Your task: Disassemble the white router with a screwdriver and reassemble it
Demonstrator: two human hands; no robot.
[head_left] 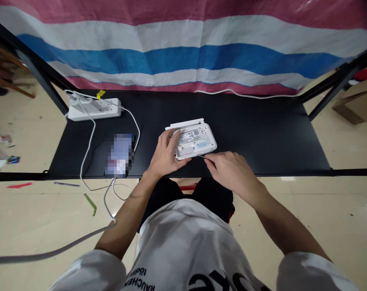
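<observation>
Your left hand (166, 152) is clamped on the white router (197, 141) at the centre of the frame. Your right hand (224, 165), lower right of centre, pinches a thin tool (202, 156) at the router's lower edge.

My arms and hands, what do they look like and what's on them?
Your left hand and right hand are ungloved, and the forearms are bare. The sleeves are short and white; the white shirt carries black lettering.
</observation>
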